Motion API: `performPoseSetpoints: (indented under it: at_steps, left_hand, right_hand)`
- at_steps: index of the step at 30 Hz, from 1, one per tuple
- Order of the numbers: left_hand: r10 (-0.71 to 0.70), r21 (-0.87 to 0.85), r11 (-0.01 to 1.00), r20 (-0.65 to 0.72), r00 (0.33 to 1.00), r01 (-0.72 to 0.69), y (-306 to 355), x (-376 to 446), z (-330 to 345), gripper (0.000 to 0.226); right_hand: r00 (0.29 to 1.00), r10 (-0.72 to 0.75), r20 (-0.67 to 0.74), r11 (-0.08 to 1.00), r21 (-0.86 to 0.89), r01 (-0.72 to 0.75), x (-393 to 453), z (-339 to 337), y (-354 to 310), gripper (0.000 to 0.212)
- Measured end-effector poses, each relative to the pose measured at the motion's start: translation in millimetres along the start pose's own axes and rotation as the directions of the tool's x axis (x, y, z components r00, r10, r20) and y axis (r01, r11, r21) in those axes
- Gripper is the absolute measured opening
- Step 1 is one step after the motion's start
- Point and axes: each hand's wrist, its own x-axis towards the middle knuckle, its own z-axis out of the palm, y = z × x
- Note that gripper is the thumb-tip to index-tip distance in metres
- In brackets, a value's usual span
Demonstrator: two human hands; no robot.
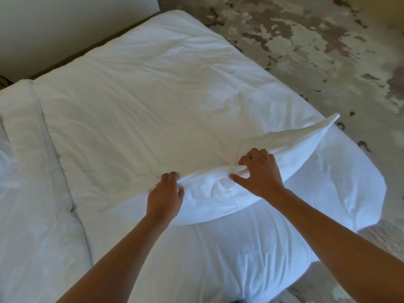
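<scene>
Fingers (247, 159) of left hand (165, 194) and right hand (259, 174) tight around puffy, wrinkled white duvet (153, 95) fold.

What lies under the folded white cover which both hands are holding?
Under the cover, gripped by the left hand and the right hand, only wrinkled white bedding shows. Whatever lies beneath that bedding, and inside the fold itself, is covered.

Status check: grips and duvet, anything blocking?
Both curled on the duvet edge: left grip, right grip. Edge bunched and lifted, corner raised at right. Nothing lying on it in the way.
</scene>
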Motion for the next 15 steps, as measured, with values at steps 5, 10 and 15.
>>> performPoseSetpoints:
  at_steps: [5, 10, 15]
  left_hand:
    - [-0.009, 0.011, 1.000, 0.029, 1.000, 0.009, 10.6, -46.8, -1.6, 0.025]
    - [-0.026, -0.042, 0.999, -0.014, 1.000, 0.025, 19.3, -73.2, -2.9, 0.016]
    - [-0.041, -0.156, 0.988, -0.116, 0.992, 0.023, 21.6, -89.2, -12.5, 0.007]
  right_hand:
    - [0.991, -0.119, 0.055, 0.972, -0.196, 0.128, -33.1, -31.9, 25.7, 0.030]
    - [0.978, -0.185, 0.091, 0.981, -0.040, 0.190, -49.3, -36.9, 38.3, 0.020]
    - [0.997, -0.071, -0.001, 0.948, 0.311, 0.068, -62.0, -39.7, 39.6, 0.014]
